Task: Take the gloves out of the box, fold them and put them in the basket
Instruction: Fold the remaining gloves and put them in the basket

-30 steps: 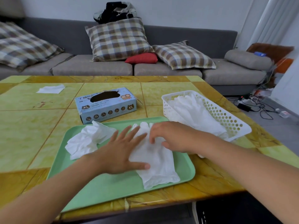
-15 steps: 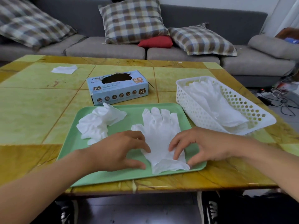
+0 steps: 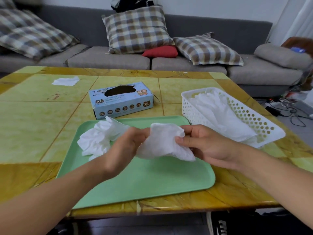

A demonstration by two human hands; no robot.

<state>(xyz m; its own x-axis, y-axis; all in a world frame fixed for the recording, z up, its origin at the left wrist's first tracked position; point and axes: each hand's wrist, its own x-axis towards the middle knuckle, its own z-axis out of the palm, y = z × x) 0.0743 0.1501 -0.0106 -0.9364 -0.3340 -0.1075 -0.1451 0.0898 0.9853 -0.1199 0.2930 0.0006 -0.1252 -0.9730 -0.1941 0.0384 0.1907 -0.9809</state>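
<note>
A white glove is held just above the green tray at the centre of the frame, doubled over on itself between both hands. Its left edge is pinched by the left hand, and its right edge is gripped by the right hand, thumb on top and fingers curled beneath. The folding step is judged to be in hand. Next, the fold would need to be finished and the glove carried to the white basket at centre right, where other gloves are already laid. A crumpled heap of gloves is left on the tray's left side, and the blue box is seen behind the tray. Half a second ago the glove was spread flat on the tray with its fingers pointing away; it is now lifted off and folded over.
</note>
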